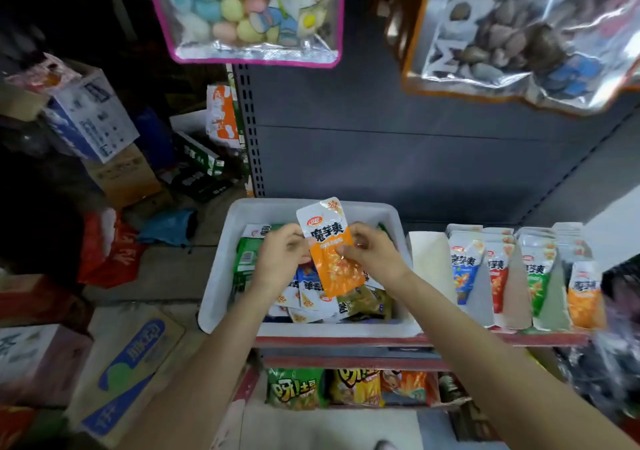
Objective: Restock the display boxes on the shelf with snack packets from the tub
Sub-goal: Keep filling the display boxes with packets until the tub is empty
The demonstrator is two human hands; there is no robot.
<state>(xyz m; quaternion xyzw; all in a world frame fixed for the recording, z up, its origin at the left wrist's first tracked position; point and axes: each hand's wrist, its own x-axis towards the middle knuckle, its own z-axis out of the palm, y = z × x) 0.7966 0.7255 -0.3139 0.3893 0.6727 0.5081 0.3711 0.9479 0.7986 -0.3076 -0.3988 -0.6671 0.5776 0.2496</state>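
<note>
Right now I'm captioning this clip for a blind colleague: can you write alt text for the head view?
Both hands, left hand and right hand, hold an orange snack packet up over a white tub of mixed packets on a shop shelf. To the right, display boxes hold blue, red, green and orange packets upright.

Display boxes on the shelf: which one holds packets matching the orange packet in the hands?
The rightmost display box, farthest from the tub: its packets are orange, while the others hold blue, red and green.
</note>
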